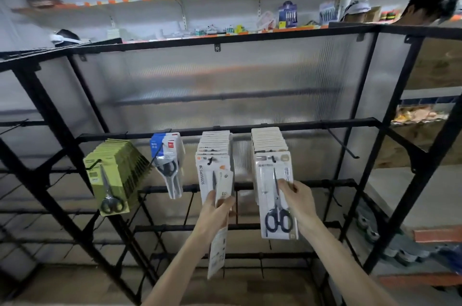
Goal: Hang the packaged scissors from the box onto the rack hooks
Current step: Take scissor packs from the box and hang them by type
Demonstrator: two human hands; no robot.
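Packaged scissors on a white card (217,250) are gripped near the upper end by the left hand (215,213), fingers curled round the card. The pack hangs tilted in front of a white stack of packs (214,153) on the black metal rack (275,127). The right hand (297,199) pinches the right edge of the front white pack of black-handled scissors (273,205), which hangs on a hook (273,158). Further left hang a blue-and-white stack (167,155) and a green-carded stack (117,168).
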